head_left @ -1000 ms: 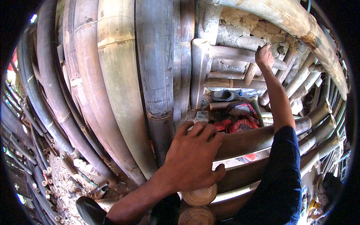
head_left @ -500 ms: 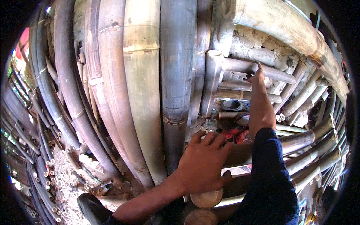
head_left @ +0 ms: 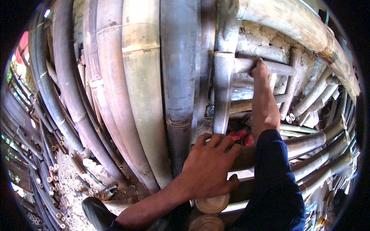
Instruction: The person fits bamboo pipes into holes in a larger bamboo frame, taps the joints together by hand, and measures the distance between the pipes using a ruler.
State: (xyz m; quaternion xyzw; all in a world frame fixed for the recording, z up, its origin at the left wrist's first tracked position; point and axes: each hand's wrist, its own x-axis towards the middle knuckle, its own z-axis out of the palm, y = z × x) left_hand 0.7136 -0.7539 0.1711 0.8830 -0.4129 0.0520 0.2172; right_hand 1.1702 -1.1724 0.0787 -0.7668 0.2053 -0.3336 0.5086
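1. Fingers on the right hand (head_left: 259, 69) are clamping round the top rail of a bamboo frame (head_left: 223, 92), by a rough, lumpy wall (head_left: 266, 36).
2. Left hand (head_left: 208, 165) is resting on stacked brown bamboo poles (head_left: 312, 146), fingers bent, kinda apart.
3. Fat, glossy bamboo trunks (head_left: 140, 88) are crowding the left; one thick pale pole (head_left: 293, 23) is slanting upper right.

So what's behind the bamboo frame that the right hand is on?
Behind the bamboo frame, a rough, pale wall shows above the top rail. Whatever the right hand, right forearm and the frame itself cover can't be seen.
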